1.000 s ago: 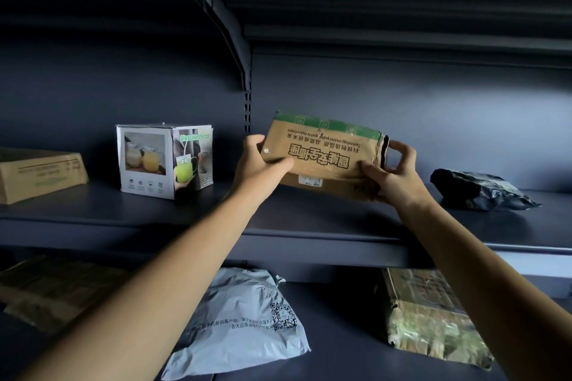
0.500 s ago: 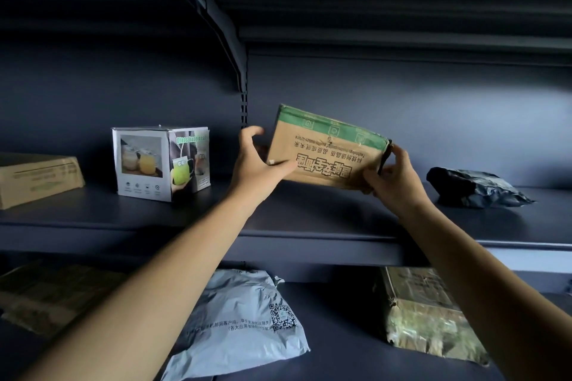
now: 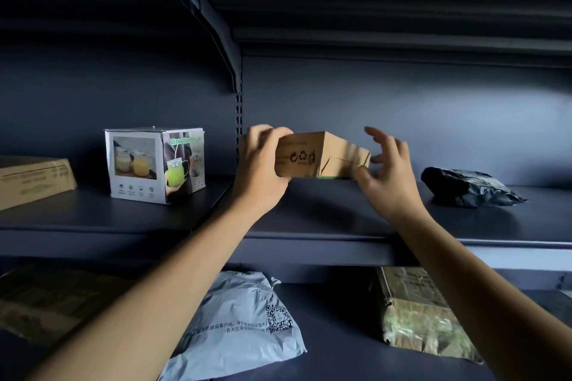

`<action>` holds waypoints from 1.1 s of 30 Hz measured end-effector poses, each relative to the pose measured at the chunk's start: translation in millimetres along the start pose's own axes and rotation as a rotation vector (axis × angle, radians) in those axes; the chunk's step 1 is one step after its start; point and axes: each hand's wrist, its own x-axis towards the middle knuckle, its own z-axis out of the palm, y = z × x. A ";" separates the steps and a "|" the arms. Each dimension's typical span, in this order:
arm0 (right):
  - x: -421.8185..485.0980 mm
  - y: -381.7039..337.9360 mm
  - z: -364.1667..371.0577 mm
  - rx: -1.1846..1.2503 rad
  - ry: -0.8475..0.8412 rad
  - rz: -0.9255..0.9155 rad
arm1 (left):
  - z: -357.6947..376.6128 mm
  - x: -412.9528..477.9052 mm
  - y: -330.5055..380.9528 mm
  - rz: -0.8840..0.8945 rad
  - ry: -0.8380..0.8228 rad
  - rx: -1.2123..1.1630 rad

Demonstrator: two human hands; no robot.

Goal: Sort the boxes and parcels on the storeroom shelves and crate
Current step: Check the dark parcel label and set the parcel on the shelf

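At frame centre, the left hand (image 3: 260,170) is gripping a brown cardboard box (image 3: 312,155) by its left end on the middle shelf (image 3: 309,216); the right hand (image 3: 387,176) is hovering, fingers spread, beside its right end.

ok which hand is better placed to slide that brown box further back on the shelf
Left, probably. The left hand grips the left end of the brown box on the shelf; the right hand is spread open beside its right end, holding nothing.

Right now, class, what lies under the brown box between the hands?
The dark shelf; the brown box appears to rest on it. A green strip shows at its lower edge. Its underside is hidden.
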 end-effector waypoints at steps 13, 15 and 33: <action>-6.3 -8.2 4.8 -0.286 -0.100 -0.171 | -3.8 -2.3 3.1 -0.043 0.064 0.027; -7.4 -11.5 4.2 -0.349 -0.081 -0.195 | -4.3 -0.5 2.5 -0.253 0.013 -0.029; -9.5 -16.6 8.0 -0.397 -0.304 -0.563 | -15.2 2.7 8.1 -0.600 -0.288 -0.969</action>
